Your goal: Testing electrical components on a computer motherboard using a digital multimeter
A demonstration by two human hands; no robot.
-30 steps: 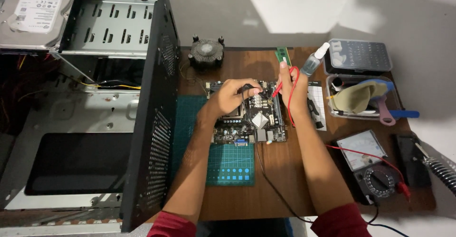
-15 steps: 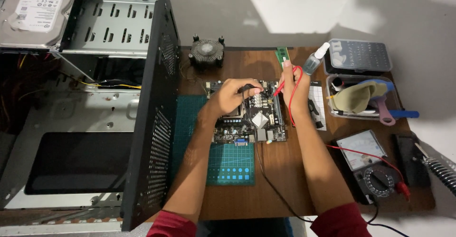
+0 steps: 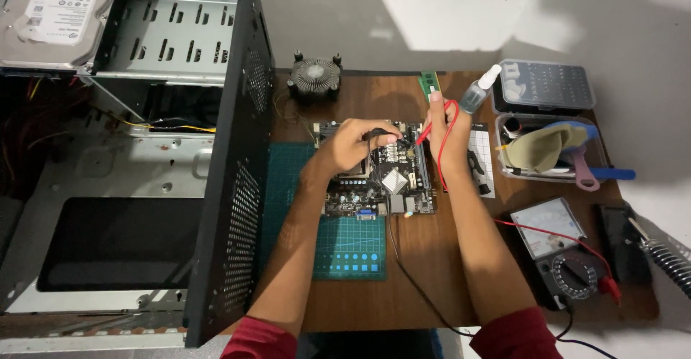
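A black motherboard (image 3: 392,183) lies on a green cutting mat (image 3: 345,247) on the brown wooden table (image 3: 432,280). My left hand (image 3: 349,143) rests over the board's upper left and pinches a black probe whose tip touches the board near its middle. My right hand (image 3: 446,125) holds a red probe (image 3: 426,132) slanting down onto the board's upper right edge. Red and black leads run from the probes to an analog multimeter (image 3: 558,247) at the lower right.
An open black computer case (image 3: 144,157) fills the left, with a hard drive (image 3: 54,14) on top. A round cooler fan (image 3: 314,77), a green memory stick (image 3: 430,82), a small spray bottle (image 3: 479,91), a bit case (image 3: 543,85) and a tool tray (image 3: 547,150) line the table's far and right side.
My right hand with the red probe has lowered slightly toward the board's upper right edge. My left hand stays in place on the black probe.
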